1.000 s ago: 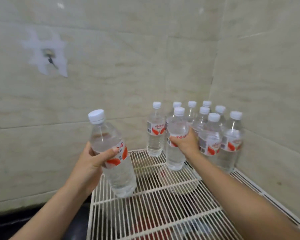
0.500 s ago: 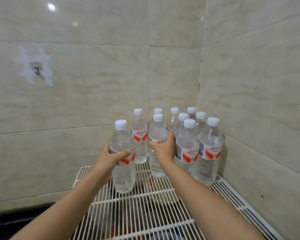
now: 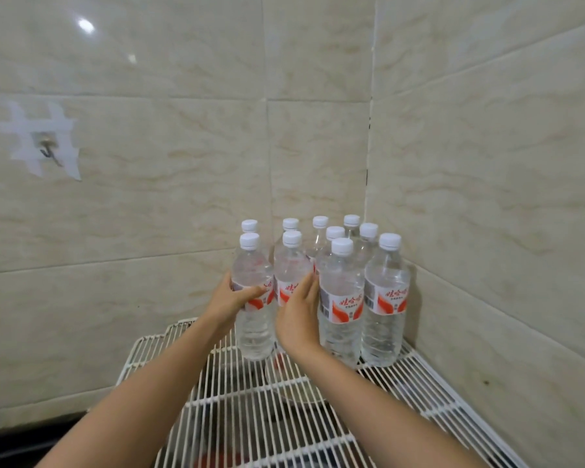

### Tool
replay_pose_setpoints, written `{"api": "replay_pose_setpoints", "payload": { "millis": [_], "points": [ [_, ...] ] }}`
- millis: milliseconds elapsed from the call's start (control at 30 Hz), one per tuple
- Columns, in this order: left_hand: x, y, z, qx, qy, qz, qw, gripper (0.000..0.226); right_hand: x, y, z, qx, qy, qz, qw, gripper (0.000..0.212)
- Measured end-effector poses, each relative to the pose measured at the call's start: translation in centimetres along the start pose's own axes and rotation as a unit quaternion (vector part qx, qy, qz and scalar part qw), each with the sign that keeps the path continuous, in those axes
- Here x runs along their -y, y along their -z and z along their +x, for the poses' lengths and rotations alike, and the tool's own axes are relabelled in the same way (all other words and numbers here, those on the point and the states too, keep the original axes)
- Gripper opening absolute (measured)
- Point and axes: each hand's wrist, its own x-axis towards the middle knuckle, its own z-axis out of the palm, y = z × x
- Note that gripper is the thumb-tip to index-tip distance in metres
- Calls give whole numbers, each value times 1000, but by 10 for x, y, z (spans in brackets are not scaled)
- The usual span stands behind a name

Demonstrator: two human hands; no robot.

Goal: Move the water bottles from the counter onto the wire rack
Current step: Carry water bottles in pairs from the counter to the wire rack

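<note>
Several clear water bottles with white caps and red-and-white labels stand in the back right corner of a white wire rack (image 3: 284,417). My left hand (image 3: 232,298) grips the front left bottle (image 3: 254,332) at its label; the bottle is upright with its base on the wires. My right hand (image 3: 299,315) holds the neighbouring bottle (image 3: 291,265), with its fingers along the bottle's right side, squeezed against another bottle (image 3: 341,298). The front right bottle (image 3: 385,298) stands nearest the right wall.
Tiled walls meet in a corner close behind and to the right of the bottles. A taped metal hook (image 3: 48,153) hangs on the left wall. A dark counter edge (image 3: 31,440) shows at the lower left. The rack's near half carries only my forearms.
My left hand brought its bottle from mid-air at the left down onto the rack, beside the bottle in my right hand. The view moved closer to the corner.
</note>
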Motion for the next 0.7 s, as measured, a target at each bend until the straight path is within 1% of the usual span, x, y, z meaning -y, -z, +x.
{"api": "replay_pose_setpoints", "payload": {
  "millis": [167, 233, 267, 367, 433, 500, 600, 700],
  "points": [
    [9, 3, -5, -17, -17, 23, 999, 57, -10, -9, -18, 54, -11, -8, 998, 81],
    [14, 5, -10, -19, -7, 51, 998, 61, -12, -8, -25, 64, -16, -5, 998, 79],
    [15, 6, -15, -17, 1, 82, 997, 66, -12, -8, -30, 66, -11, -5, 998, 78],
    [20, 18, -32, -38, 50, 175, 982, 87, -9, -8, -41, 42, 55, -14, 998, 70],
    [26, 38, -48, -60, 70, 217, 972, 91, -3, -13, -47, 18, 115, -32, 993, 61],
    [30, 65, -67, -79, 74, 235, 966, 90, 9, -27, -51, 10, 163, -43, 986, 56],
    [27, 115, -103, -129, 88, 244, 957, 85, 37, -58, -59, 53, 206, -41, 976, 49],
    [23, 176, -153, -223, 102, 267, 932, 79, 73, -98, -76, 113, 244, -39, 962, 47]
  ]
}}
